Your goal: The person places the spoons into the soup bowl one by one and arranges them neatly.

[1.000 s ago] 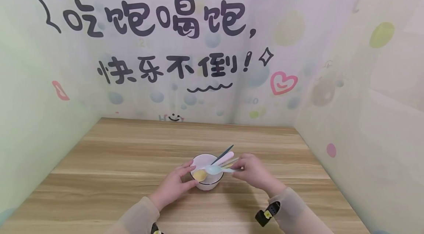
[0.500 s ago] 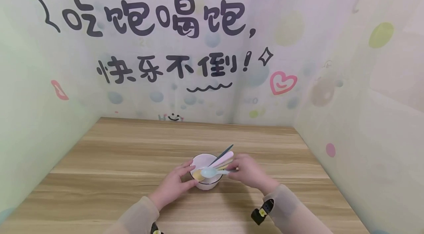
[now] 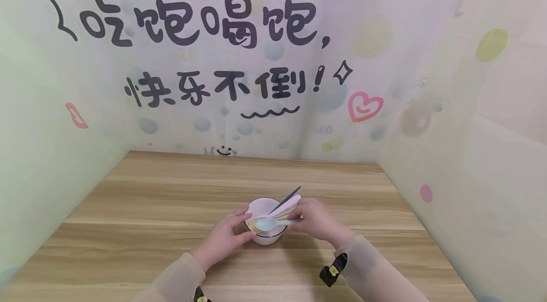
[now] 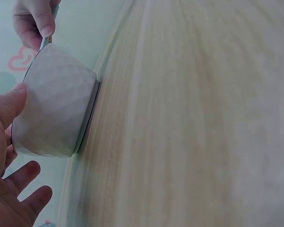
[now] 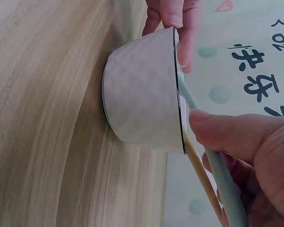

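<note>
A white faceted bowl with a dark rim stands upright on the table. My left hand holds its left side, thumb and fingers at the rim. In the right wrist view, my right hand pinches the handle of a light blue spoon. This spoon's head lies low over the bowl's opening, covering part of a yellow spoon. Out of the bowl's right side lean a pink handle and a dark teal handle. The yellow handle crosses the rim beneath the blue one.
The wood-grain table meets a printed back wall with large lettering. Pale side walls flank it left and right. Each wrist carries a black strapped camera.
My right hand has moved a little left, bringing the light blue spoon farther over the bowl and the yellow spoon's head. My left hand and the bowl have stayed in place.
</note>
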`<state>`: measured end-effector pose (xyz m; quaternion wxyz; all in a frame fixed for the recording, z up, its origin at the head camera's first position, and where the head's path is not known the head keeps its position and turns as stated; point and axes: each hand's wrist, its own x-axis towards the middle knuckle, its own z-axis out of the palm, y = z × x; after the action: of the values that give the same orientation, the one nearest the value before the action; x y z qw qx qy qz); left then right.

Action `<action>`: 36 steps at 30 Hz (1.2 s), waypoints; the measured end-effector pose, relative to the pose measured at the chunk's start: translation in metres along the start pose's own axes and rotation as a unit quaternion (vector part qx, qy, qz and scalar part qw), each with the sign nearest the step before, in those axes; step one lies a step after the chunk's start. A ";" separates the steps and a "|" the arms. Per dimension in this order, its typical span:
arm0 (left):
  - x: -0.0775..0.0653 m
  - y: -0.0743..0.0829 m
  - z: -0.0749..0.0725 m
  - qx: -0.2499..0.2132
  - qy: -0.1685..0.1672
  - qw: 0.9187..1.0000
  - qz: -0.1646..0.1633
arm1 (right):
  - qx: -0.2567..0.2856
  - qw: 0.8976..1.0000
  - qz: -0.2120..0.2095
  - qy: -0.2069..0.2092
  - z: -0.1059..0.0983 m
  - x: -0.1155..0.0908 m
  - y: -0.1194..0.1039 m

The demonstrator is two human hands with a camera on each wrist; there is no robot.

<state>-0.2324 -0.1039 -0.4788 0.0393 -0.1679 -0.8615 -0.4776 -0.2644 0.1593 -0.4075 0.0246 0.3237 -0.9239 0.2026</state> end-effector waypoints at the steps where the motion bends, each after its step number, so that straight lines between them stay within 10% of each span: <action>1: 0.000 0.000 0.000 -0.001 -0.001 1.000 -0.001 | -0.002 1.000 0.001 -0.001 0.001 0.001 0.000; 36: 0.000 -0.001 0.000 -0.001 -0.004 1.000 0.006 | -0.061 0.997 -0.037 0.006 0.010 0.011 -0.001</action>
<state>-0.2325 -0.1049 -0.4795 0.0389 -0.1751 -0.8602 -0.4774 -0.2721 0.1483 -0.4145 0.0577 0.3546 -0.9217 0.1464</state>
